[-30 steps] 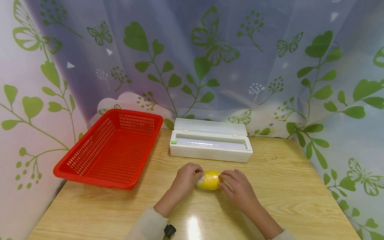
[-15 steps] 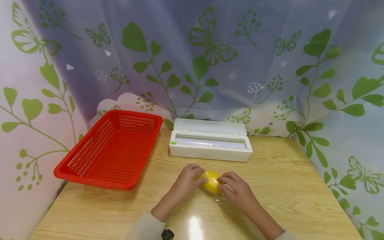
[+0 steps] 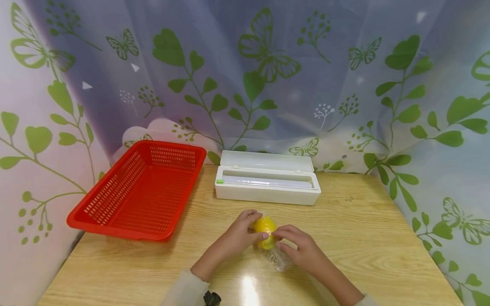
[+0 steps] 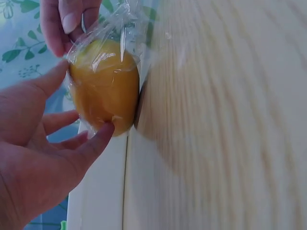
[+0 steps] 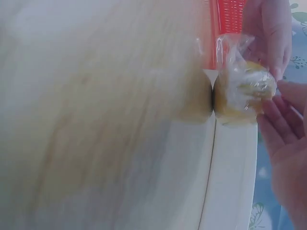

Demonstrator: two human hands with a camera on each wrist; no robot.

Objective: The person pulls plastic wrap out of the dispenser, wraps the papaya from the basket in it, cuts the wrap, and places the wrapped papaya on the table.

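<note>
A yellow lemon (image 3: 264, 227) stands upright on the wooden table in the head view, partly covered by clear plastic wrap (image 3: 278, 259). A loose flap of that film spreads on its near right side. My left hand (image 3: 238, 236) grips the lemon from the left, its thumb on the near face and fingers behind. On the other side, my right hand (image 3: 302, 246) pinches the film against the lemon with thumb and fingers. Seen by the left wrist camera, the lemon (image 4: 103, 88) has crinkled film over its top and sides. The right wrist view shows film bunched on the lemon (image 5: 230, 108).
Behind the hands lies a long white box (image 3: 268, 195) with its lid raised and a roll of film (image 3: 268, 182) inside. A red perforated basket (image 3: 168, 231) is at the left. A patterned curtain (image 3: 214, 63) encloses the table (image 3: 363, 238).
The lemon has turned from lying sideways between both hands to standing upright. A loose flap of wrap has come into view below it. The left thumb has moved round to its near face.
</note>
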